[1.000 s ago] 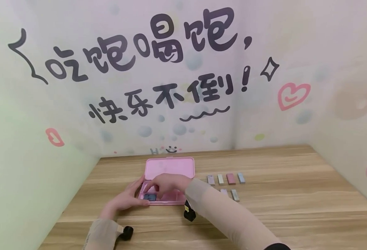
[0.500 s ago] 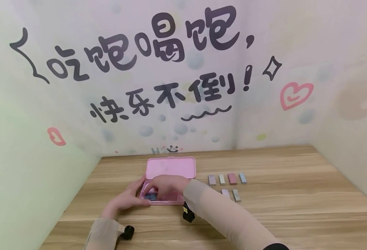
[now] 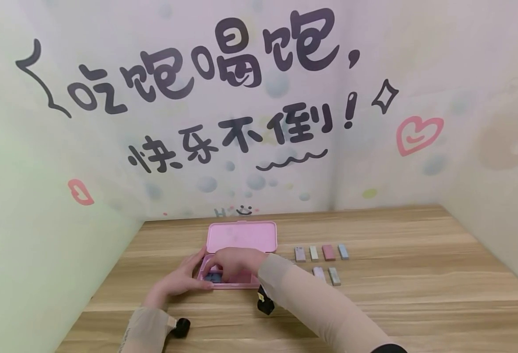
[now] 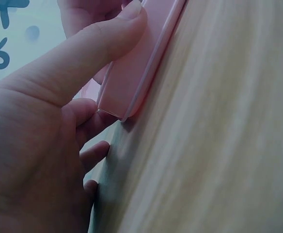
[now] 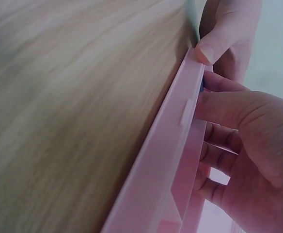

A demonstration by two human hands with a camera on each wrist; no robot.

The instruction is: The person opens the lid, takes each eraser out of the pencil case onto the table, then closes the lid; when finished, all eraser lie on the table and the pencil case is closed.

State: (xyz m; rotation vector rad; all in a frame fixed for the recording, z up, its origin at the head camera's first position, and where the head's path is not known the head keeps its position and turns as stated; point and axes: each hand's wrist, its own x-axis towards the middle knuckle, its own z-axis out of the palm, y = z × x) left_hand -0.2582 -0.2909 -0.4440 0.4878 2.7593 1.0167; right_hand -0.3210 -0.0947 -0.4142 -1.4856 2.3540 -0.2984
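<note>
An open pink plastic case (image 3: 242, 237) lies on the table with its lid folded back. My left hand (image 3: 180, 280) holds the case's left end, thumb along the front wall and fingers at the far side. Inside the left part of the case sits a dark blue rectangular block (image 3: 213, 278). My right hand (image 3: 234, 262) reaches down into the case, with index finger and thumb on either side of that block. In the right wrist view, the right thumb and fingers dip behind the case's front wall (image 5: 168, 131), and only a sliver of the block shows.
Right of the case, small blocks stand in two rows on the wooden table (image 3: 400, 255): a pink one (image 3: 328, 252), a blue one (image 3: 343, 251), a grey one (image 3: 334, 276) and several pale ones. The right forearm crosses in front. A printed wall sheet (image 3: 241, 171) hangs behind.
Both hands keep almost the same place at the case. Slightly less of the dark blue block shows beneath the right hand. The head view has shifted a little.
</note>
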